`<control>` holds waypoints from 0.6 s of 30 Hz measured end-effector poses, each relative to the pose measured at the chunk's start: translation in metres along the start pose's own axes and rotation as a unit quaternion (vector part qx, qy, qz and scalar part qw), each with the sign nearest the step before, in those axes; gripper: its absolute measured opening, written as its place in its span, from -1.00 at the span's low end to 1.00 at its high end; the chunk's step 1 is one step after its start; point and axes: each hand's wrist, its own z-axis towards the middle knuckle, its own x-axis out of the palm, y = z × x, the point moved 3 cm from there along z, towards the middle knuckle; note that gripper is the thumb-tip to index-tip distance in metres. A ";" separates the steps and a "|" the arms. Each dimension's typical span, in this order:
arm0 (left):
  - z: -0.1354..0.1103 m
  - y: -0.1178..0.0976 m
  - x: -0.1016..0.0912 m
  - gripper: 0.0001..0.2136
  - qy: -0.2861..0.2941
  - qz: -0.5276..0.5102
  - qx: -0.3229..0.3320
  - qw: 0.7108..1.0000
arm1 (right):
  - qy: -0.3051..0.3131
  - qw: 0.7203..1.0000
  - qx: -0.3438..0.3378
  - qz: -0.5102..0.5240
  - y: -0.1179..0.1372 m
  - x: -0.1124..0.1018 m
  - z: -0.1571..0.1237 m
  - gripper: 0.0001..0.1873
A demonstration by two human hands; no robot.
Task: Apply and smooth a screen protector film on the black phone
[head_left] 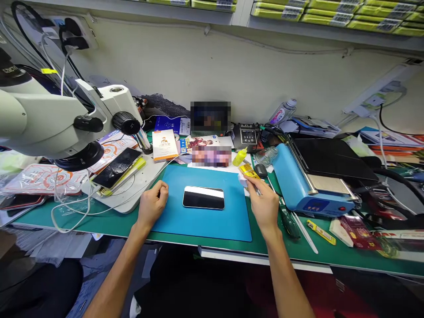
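A smartphone (203, 198) with a dark, glossy screen lies face up on the blue mat (212, 225), and a bright reflection crosses its upper half. My left hand (154, 201) is curled into a fist at the mat's left edge, with nothing showing in it. At the mat's upper right, the fingers of my right hand (263, 198) close on a small yellow packet (249, 171) with white material beside it. A yellow-green squeeze bottle (240, 157) stands just beyond that packet. Close by on the right is a dark computer mouse (261, 170).
A microscope (43, 119) overhangs the left side, with another dark phone (117, 168) on its base. To the right sits a blue heating machine (294, 185). A yellow cutter (320, 232) and a white strip tool (306, 234) lie nearby. White cables (71, 212) trail at left.
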 end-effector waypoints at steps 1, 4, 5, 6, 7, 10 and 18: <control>0.000 0.000 0.000 -0.75 0.001 0.002 0.002 1.000 | 0.007 1.000 0.000 -0.002 -0.005 0.002 0.005 -0.62; 0.001 0.000 0.001 -0.74 0.009 0.010 0.011 1.000 | 0.044 0.999 -0.014 -0.008 -0.013 0.016 0.011 -0.62; 0.001 0.000 0.001 -0.74 0.012 0.012 0.014 1.000 | 0.053 0.998 -0.017 -0.012 -0.014 0.020 0.010 -0.61; 0.001 0.000 0.002 -0.74 0.015 0.016 0.018 1.000 | 0.056 0.998 -0.018 -0.015 -0.014 0.022 0.008 -0.59; 0.001 0.001 0.002 -0.74 0.018 0.019 0.022 0.999 | 0.054 0.998 -0.017 -0.018 -0.013 0.023 0.003 -0.57; 0.001 0.000 0.004 -0.77 0.026 0.030 0.041 0.998 | 0.043 0.999 -0.016 -0.016 -0.005 0.017 -0.017 -0.55; 0.001 -0.011 0.008 -0.63 0.127 0.094 0.151 0.976 | 0.090 0.994 -0.052 -0.014 0.017 0.012 -0.069 -0.64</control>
